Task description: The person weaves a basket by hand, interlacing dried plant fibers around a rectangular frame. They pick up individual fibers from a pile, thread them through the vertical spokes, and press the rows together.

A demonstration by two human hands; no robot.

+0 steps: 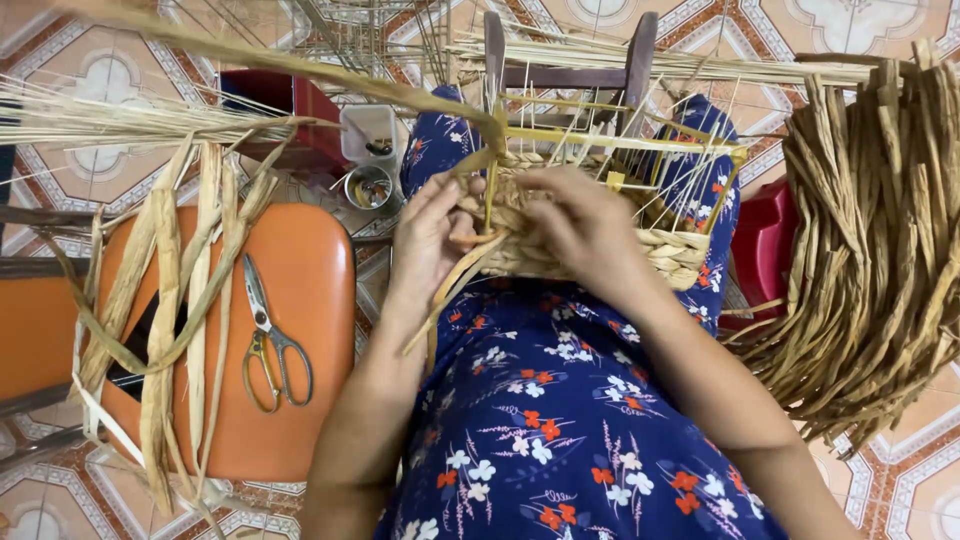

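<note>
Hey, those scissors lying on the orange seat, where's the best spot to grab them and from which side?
Probably by the two looped handles of the scissors, coming down from above. They lie flat on the orange seat, loops toward the person, closed blades pointing away, and dried leaf strips crowd their left.

Scissors [272, 340] on orange stool [300, 300], dried fibre strips [165, 330] draped across; bundle of dried leaves [880, 250] right.

one scissors [272, 340], one woven basket [672, 252], two hands [430, 240]

Bright, even light; soft shadows; edges bend outward.
</note>
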